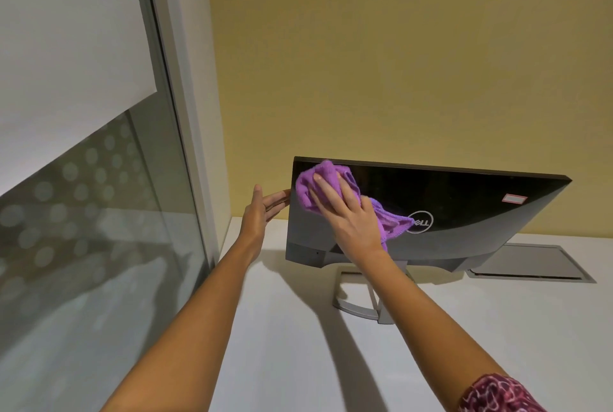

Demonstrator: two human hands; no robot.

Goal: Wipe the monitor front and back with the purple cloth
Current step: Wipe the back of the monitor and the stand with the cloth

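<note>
A black monitor [464, 212] stands on a silver stand [361, 302] on the white desk [298, 362], its glossy back with the round logo turned toward me. My right hand [345, 212] presses the purple cloth [318, 179] flat against the upper left part of that back; a tail of the cloth hangs down beside my wrist. My left hand [262, 209] reaches to the monitor's left edge with straight fingers, whose tips are hidden behind the edge.
A grey cable hatch [530, 262] is set into the desk behind the monitor at right. A yellow wall [398, 63] runs behind. A glass partition [83, 246] with a white frame closes off the left side.
</note>
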